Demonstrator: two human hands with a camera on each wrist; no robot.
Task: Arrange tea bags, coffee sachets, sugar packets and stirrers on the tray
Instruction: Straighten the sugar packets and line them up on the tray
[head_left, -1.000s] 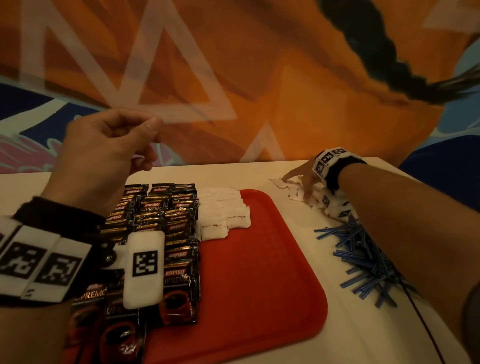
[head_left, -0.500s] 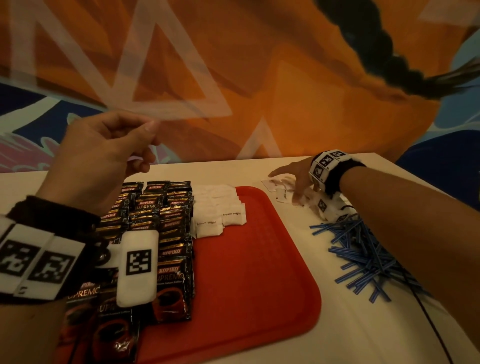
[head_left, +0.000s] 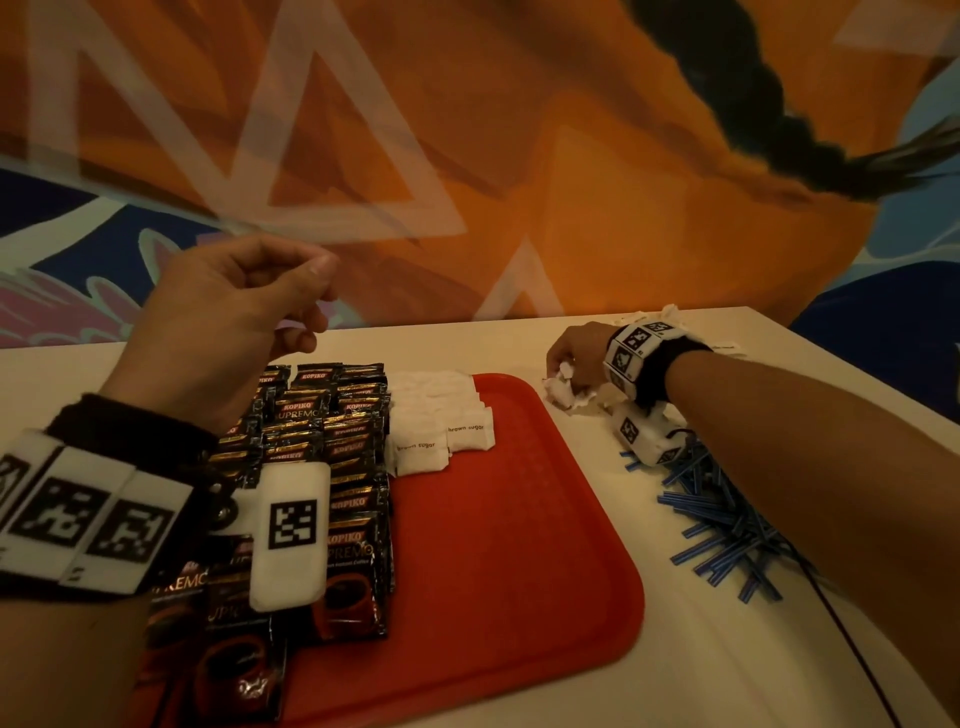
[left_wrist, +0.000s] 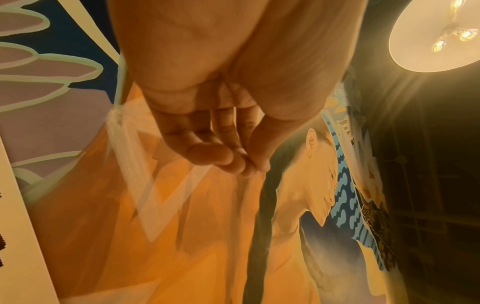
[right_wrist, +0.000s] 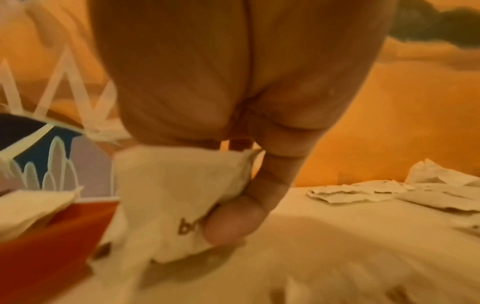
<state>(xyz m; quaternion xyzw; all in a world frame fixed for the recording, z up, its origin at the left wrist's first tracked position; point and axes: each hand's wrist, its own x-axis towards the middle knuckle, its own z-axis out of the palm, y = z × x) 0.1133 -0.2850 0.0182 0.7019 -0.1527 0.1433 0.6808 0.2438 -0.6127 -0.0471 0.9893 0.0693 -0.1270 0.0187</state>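
Since the earlier frames the right hand (head_left: 576, 358) has gone from spread fingers over the loose sugar packets (head_left: 571, 397) to curled fingers bunching a few of them, on the worktop (head_left: 519, 343) just beyond the far right corner of the red tray (head_left: 519, 545). The left hand (head_left: 234, 322) has stayed raised above the tray's left side, fingers loosely curled with the thumb meeting the fingertips, holding nothing. The right wrist view alone shows the thumb (right_wrist: 233, 222) pressed on a packet (right_wrist: 168, 195) printed with brown letters, and more packets (right_wrist: 363, 191) lying behind. The head view alone shows coffee sachets (head_left: 332, 447) in rows on the tray's left, placed sugar packets (head_left: 441, 426) beside them, and blue stirrers (head_left: 722, 525) heaped on the worktop under the right forearm.
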